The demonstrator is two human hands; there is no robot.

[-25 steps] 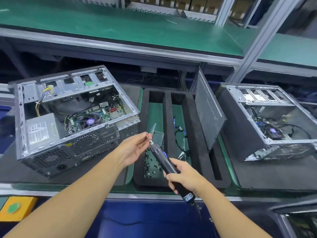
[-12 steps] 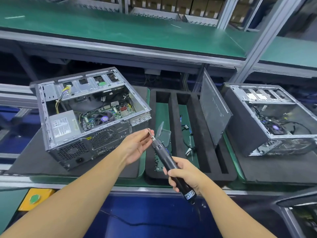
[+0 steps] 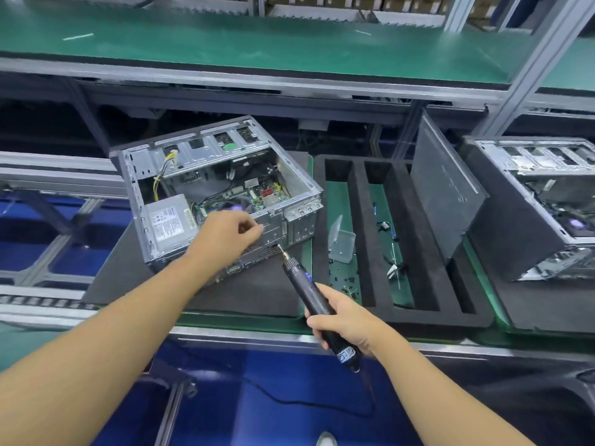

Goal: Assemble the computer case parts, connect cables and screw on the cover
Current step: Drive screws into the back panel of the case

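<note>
An open computer case (image 3: pixel 222 191) lies on its side on a dark foam mat (image 3: pixel 257 294), left of centre on the bench, its rear panel turned toward the near edge. Inside it show a grey power supply (image 3: pixel 169 222), a green motherboard (image 3: pixel 267 196) and yellow wires (image 3: pixel 161 178).

The left hand (image 3: pixel 230 231) rests against the case's near upper rim, fingers curled and pinched together; whether they grip anything cannot be told. The right hand (image 3: pixel 343 320) is wrapped around a black electric screwdriver (image 3: pixel 314 300), held slanting up and to the left. Its bit tip (image 3: pixel 279 247) sits at the rear panel of the case, just right of the left hand. A cord trails from the tool's near end.

To the right of the case stands a black foam tray (image 3: pixel 357 236) with long slots over a green base. Small dark screws (image 3: pixel 346 281) lie scattered in its left slot beside a clear plastic box (image 3: pixel 341 241) with its lid raised, and loose cables (image 3: pixel 394 252) lie in the middle slot. A grey side cover (image 3: pixel 447 194) leans upright in the tray's right part. Farther right sits a second open case (image 3: pixel 541 201) on its own mat.
</note>
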